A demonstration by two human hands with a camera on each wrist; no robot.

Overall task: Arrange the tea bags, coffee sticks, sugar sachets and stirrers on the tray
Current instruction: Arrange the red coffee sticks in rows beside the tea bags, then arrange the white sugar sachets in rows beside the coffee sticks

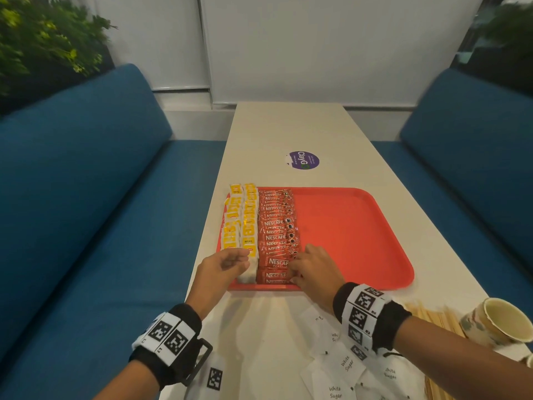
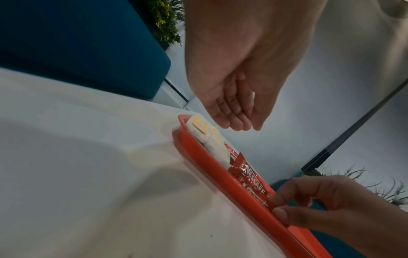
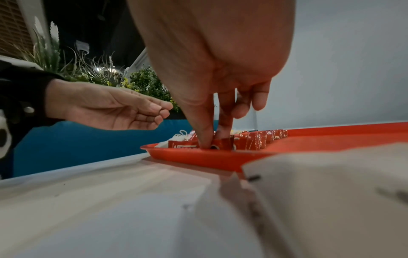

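Note:
A red tray (image 1: 360, 226) lies on the white table. Along its left side run two columns of yellow tea bags (image 1: 242, 223), with a column of red coffee sticks (image 1: 275, 223) beside them. My right hand (image 1: 297, 272) is at the tray's near edge, thumb and forefinger pinching the end of the nearest coffee stick (image 2: 253, 178). My left hand (image 1: 239, 261) hovers just above the nearest tea bags (image 2: 212, 144), fingers loosely curled and holding nothing. White sugar sachets (image 1: 343, 368) and wooden stirrers (image 1: 432, 319) lie on the table near me, off the tray.
A paper cup (image 1: 496, 319) lies tipped at the right, next to the stirrers. A purple sticker (image 1: 304, 160) marks the table beyond the tray. Blue sofas (image 1: 86, 197) flank the table on both sides. The tray's right half is bare.

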